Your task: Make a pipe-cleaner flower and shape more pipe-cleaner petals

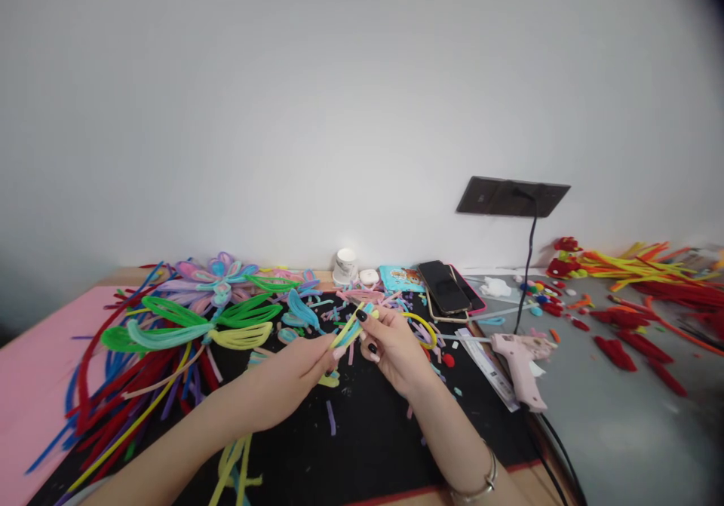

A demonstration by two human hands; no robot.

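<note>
Between my two hands, above the black mat, is a small bundle of yellow and light-blue pipe cleaners. My left hand pinches its lower end with thumb and fingers. At the upper end, my right hand grips it, dark nails showing. To the left stands a pipe-cleaner flower in pink, purple and blue, with green looped leaves and a pale yellow leaf below it. A curled light-blue pipe-cleaner piece lies just behind my left hand.
A pink glue gun with a cable lies at the right. Phones, a white cup and a blue packet stand along the wall. Red pipe cleaners pile at left; red pieces lie on the grey surface.
</note>
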